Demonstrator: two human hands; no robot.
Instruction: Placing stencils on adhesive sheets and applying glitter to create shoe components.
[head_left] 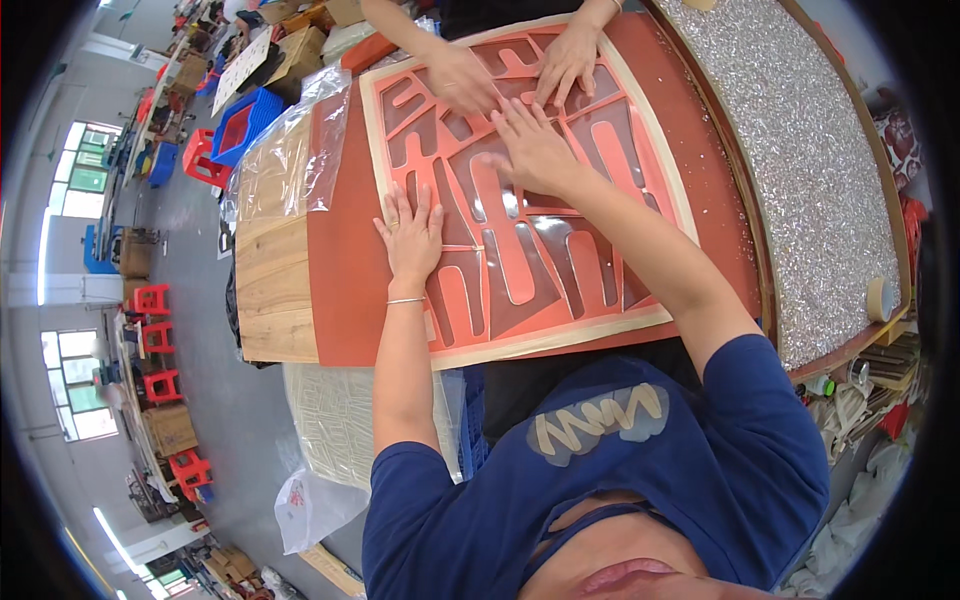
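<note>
A pale-rimmed sheet (683,205) with coral-red shapes and dark glossy panels lies flat on a rust-red board (345,290). On its left side my left hand (411,232) rests flat with fingers spread, a thin bracelet at the wrist. My right hand (535,150) reaches over the upper middle of the sheet, fingers stretched out and palm down. Just beyond it are a co-worker's two hands: one hand (462,80) is slightly blurred, the other hand (568,65) presses on the sheet's far part. Neither of my hands grips anything.
On the right stands a wood-edged panel of silvery glitter (800,150), with a tape roll (880,300) on its near end. Clear plastic film (290,150) covers part of a wooden board (275,285) at left. Blue crates (247,125) and red stools (155,335) stand beyond.
</note>
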